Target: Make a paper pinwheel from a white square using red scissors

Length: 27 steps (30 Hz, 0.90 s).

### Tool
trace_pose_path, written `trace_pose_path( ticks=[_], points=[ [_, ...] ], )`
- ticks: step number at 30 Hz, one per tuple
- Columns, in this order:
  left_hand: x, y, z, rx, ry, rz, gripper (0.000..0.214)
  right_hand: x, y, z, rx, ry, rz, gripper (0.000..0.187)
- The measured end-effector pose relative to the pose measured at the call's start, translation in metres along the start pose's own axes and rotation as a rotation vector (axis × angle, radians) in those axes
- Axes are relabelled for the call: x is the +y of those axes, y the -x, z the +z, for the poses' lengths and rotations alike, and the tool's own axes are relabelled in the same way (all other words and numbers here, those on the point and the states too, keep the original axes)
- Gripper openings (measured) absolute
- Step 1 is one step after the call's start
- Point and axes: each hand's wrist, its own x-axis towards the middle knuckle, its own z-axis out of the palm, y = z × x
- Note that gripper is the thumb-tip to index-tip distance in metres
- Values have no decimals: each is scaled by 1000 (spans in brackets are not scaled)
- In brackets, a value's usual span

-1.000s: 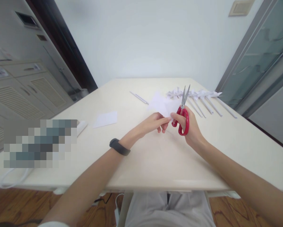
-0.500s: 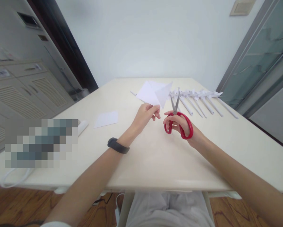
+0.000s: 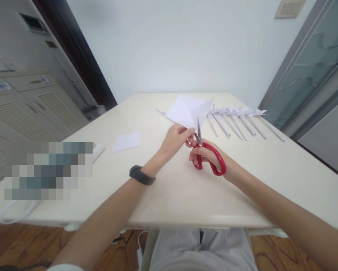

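Note:
My left hand (image 3: 178, 140) pinches the near corner of a white sheet of paper (image 3: 182, 109), which has a crease and a raised flap on its right side. In my right hand (image 3: 209, 152) is a pair of scissors (image 3: 217, 165) with red handles, its fingers through the loops. The scissors' blades are parted and point away from me, at the paper's near edge beside my left fingertips. Part of the lower blade is hidden by the paper and the left fingers.
Several white paper pinwheels (image 3: 233, 113) on rolled paper sticks lie in a row at the right. A small white paper piece (image 3: 126, 142) rests to the left, and a rolled paper stick (image 3: 161, 112) pokes out beside the sheet. A blurred-out object (image 3: 50, 169) sits at the table's left.
My right hand has brought the scissors left and slightly nearer to me, up against the paper's edge. The sheet has shifted a little to the right in my left hand.

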Motion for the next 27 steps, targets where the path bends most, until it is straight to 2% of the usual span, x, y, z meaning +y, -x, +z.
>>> trace_pose_path(
  ticks=[5, 14, 27],
  points=[
    [-3, -1, 0, 6, -2, -17, 34, -3, 1, 1, -9, -14, 21, 12],
    [-5, 0, -1, 2, 14, -21, 33, -2, 3, -2, -69, -52, -31, 13],
    [-2, -1, -2, -9, 17, -14, 34, -4, 2, 0, -74, -84, -39, 11]
  ],
)
